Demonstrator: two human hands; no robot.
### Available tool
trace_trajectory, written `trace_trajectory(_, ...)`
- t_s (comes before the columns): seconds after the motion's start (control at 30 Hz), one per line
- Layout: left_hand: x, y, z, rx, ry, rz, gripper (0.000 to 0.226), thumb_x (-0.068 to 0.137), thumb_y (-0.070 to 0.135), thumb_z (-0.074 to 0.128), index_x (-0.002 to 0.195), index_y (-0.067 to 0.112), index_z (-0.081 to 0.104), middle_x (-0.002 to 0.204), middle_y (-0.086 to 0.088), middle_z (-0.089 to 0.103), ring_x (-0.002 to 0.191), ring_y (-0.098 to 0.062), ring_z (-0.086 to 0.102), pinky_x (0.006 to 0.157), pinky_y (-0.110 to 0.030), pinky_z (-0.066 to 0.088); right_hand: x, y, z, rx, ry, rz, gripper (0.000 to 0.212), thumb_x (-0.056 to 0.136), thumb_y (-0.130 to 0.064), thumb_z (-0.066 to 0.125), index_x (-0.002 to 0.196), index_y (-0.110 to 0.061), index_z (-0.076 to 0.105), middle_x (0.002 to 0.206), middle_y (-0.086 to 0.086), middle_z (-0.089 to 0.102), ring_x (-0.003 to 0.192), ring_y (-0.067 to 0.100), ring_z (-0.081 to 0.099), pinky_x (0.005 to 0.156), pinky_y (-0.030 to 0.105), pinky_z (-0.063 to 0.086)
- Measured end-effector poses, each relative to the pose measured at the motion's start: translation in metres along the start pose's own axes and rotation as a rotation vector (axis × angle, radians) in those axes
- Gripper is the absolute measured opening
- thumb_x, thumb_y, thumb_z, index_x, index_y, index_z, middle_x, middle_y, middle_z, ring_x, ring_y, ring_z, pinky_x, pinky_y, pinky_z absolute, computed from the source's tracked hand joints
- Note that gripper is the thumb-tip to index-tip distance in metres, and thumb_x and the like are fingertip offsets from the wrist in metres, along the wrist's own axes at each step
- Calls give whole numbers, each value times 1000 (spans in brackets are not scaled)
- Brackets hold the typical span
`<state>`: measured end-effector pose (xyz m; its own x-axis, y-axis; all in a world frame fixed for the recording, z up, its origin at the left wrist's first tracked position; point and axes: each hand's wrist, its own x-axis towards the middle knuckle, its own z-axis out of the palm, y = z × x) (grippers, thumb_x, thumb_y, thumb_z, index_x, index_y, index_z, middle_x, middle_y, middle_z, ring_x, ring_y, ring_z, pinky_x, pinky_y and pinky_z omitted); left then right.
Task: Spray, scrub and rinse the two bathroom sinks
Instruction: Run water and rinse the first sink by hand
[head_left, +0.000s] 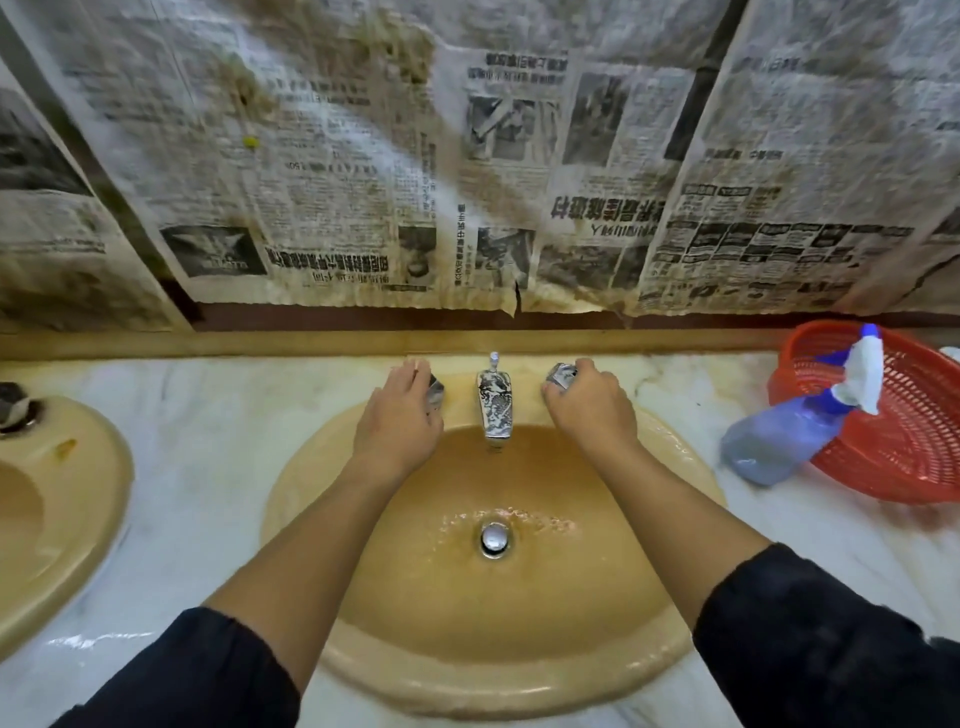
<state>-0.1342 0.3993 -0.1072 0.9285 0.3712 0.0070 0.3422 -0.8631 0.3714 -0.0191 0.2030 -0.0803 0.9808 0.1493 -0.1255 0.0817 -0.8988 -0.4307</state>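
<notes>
At nine o'clock in the view, the second sink (78, 499) shows only its right part, a beige oval basin set in the white marble counter (218, 452), with a chrome tap handle (15, 408) on its back rim. The near sink (649, 639) fills the middle of the view toward six o'clock; it is the same beige, wet, with a thin film of water round the chrome drain plug (493, 539).

The left hand (397, 421) reaches to eleven o'clock of this basin and its fingers curl over the left faucet handle (435, 391), grasping it. Between the hands stands the chrome spout (493, 402), with a small pull rod behind it. The right hand (589, 410) lies at one o'clock of the basin, fingers clenched round the right faucet handle (561, 375). Both forearms are bare, with dark sleeves (831, 644) pushed up near the elbows.

At three o'clock in the view, a blue spray bottle (779, 439) leans tilted against the rim of a red plastic basket (914, 457), its base on the marble and its white-wrapped trigger head over the basket. Stained newspaper sheets (467, 156) cover the wall across twelve o'clock.
</notes>
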Motion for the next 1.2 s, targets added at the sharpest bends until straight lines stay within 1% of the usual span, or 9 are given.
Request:
trace_trajectory(0.1, -3, -8, 16, 63, -16, 20, 66, 100, 18, 44, 158, 10, 13, 166, -8, 10, 150, -29, 20, 118, -40, 24, 12, -7, 2, 4, 42, 38, 46, 91, -49, 60, 115, -11, 60, 112, 14, 65, 102, 37, 61, 71, 32, 41)
trace_trajectory(0.2, -4, -13, 26, 31, 10, 36, 69, 100, 15, 42, 159, 11, 7, 168, -8, 3, 153, -30, 13, 123, -38, 17, 20, -15, 2, -8, 53, 86, 41, 88, -47, 68, 99, -8, 62, 105, 13, 65, 95, 34, 61, 68, 32, 40)
trace_trajectory(0.3, -2, -18, 29, 7, 7, 43, 71, 99, 15, 43, 160, 11, 6, 168, -7, 1, 153, -30, 10, 124, -38, 15, 25, -19, 3, 9, 61, 130, 40, 87, -38, 72, 71, -11, 48, 93, 11, 59, 81, 30, 53, 66, 32, 40)
trace_trajectory(0.47, -2, -21, 30, -21, 3, 60, 73, 97, 12, 45, 160, 12, 8, 168, -7, 3, 153, -31, 11, 123, -41, 18, 31, -20, 6, 5, 63, 146, 32, 82, -23, 72, 65, -13, 47, 81, 9, 57, 76, 32, 56, 52, 27, 35)
trace_trajectory(0.53, -2, -20, 29, -31, -2, 58, 73, 97, 12, 44, 160, 13, 8, 168, -6, 3, 153, -30, 11, 123, -41, 18, 31, -20, 5, -13, 30, 128, 23, 80, -18, 69, 68, -11, 51, 77, 6, 54, 76, 33, 57, 49, 26, 33)
trace_trajectory(0.6, -3, -20, 29, -27, -5, 57, 73, 97, 13, 44, 160, 13, 7, 168, -5, 2, 153, -30, 11, 123, -41, 18, 32, -18, 2, -27, -15, 91, 14, 79, -19, 69, 90, -11, 65, 90, 8, 61, 87, 34, 61, 60, 28, 44)
trace_trajectory(0.67, -3, -20, 28, -19, -11, 55, 73, 97, 15, 44, 160, 13, 7, 168, -5, 2, 153, -30, 11, 123, -41, 18, 34, -14, 1, -40, -53, 55, 42, 81, -22, 70, 122, -15, 66, 114, 10, 66, 104, 33, 62, 77, 32, 49)
trace_trajectory(0.73, -2, -19, 28, -20, -18, 49, 74, 96, 18, 45, 160, 13, 9, 168, -6, 3, 152, -30, 13, 122, -42, 19, 36, -10, -1, -46, -74, 20, 54, 81, -24, 71, 134, -20, 60, 126, 9, 64, 114, 31, 60, 85, 33, 49)
trace_trajectory(1.2, -6, -10, 26, 45, -42, -34, 76, 97, 30, 45, 161, 18, 4, 169, -2, -1, 154, -26, 9, 123, -48, 18, 48, 12, -4, -51, -170, -162, 57, 85, -24, 70, 140, -26, 56, 131, 10, 63, 118, 31, 58, 89, 33, 48)
